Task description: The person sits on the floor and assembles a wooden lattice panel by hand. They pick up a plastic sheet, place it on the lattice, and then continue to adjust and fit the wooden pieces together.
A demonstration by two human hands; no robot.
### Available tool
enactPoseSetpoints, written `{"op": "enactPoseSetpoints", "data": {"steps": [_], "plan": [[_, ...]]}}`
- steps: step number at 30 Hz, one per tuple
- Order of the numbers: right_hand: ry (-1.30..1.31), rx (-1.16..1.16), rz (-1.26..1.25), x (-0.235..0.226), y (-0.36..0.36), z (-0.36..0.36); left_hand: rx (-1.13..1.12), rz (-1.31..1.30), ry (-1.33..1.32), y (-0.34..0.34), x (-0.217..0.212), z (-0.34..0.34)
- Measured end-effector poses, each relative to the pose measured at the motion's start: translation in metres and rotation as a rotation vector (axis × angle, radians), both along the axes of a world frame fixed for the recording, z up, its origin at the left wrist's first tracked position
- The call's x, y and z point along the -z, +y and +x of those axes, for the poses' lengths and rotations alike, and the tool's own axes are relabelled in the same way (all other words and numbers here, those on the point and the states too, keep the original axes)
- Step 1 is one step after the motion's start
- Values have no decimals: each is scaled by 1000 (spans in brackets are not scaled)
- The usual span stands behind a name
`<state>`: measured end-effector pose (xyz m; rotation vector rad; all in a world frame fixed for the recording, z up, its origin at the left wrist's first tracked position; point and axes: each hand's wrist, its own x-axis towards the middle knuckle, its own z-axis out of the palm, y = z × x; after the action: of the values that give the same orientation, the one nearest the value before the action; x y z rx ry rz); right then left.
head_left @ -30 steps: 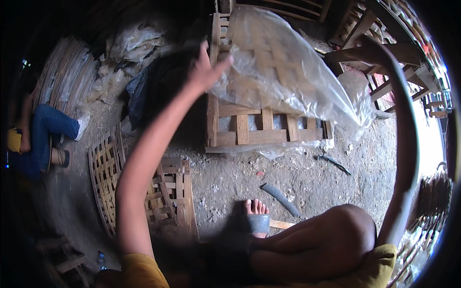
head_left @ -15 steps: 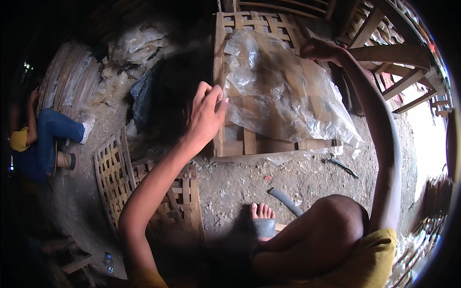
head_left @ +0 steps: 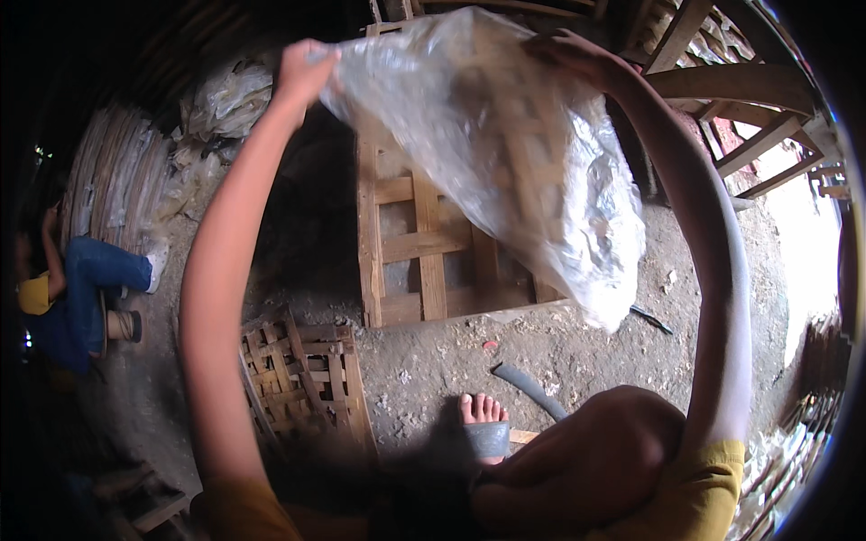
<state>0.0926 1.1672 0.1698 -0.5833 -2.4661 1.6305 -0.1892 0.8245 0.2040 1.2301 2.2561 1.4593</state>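
A clear, wrinkled plastic sheet (head_left: 595, 216) is held up by its far edge, draping back toward me. My left hand (head_left: 305, 77) is closed on its far left corner. At the far right, my right hand (head_left: 573, 59) is shadowed and slightly blurred, its fingers closed at the sheet's edge. Under the sheet lies a rectangular wooden lattice panel (head_left: 424, 243) of crossed slats on the ground. The sheet covers its right and far parts; its near left part shows bare.
A smaller woven slat panel (head_left: 334, 370) lies near left. Far left, a seated person in blue trousers (head_left: 106, 266) is beside stacked panels (head_left: 113, 171) and crumpled plastic (head_left: 225, 99). Wooden framework (head_left: 731, 90) stands at right. A dark curved strip (head_left: 528, 388) lies near my sandalled foot (head_left: 485, 424).
The plastic sheet has been lifted off the panel's near left part. My left hand has moved away from me and left, and now grips a corner. The panel has shifted slightly left and nearer.
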Motion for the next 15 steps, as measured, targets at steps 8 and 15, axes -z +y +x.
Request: {"op": "enactPoseSetpoints", "data": {"steps": [8, 15], "plan": [[8, 231, 409, 27, -19, -7, 404, 37, -819, 103, 6, -28], [19, 397, 582, 32, -23, -17, 307, 109, -817, 0, -2, 132]]}}
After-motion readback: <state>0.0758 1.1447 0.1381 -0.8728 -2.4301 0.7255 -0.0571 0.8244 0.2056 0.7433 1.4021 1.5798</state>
